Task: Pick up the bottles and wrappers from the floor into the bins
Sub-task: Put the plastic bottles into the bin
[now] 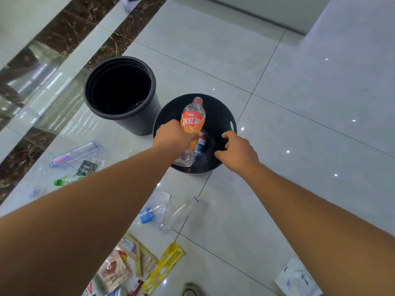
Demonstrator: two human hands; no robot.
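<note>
Left hand [173, 133] grips orange-label bottle [191, 129] reading 冰红茶 over bin [232, 122]; right hand [237, 150] fingers loose, empty.

Orange-labelled clear bottle [192, 127] tilted over the low black bin [232, 118], tall black bin [149, 116] beside, wrappers [164, 265] on floor.

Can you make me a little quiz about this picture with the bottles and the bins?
1. True or false: the left hand holds the orange-label bottle over the short bin.
2. What is the right hand holding? A) a bottle B) a wrapper C) nothing
3. Fill in: the yellow wrapper lies on the ____.

Key: 1 true. 2 C; its fingers are spread, empty, over the bin's rim. 3 floor. The tall bin stands beside the short one.
</note>
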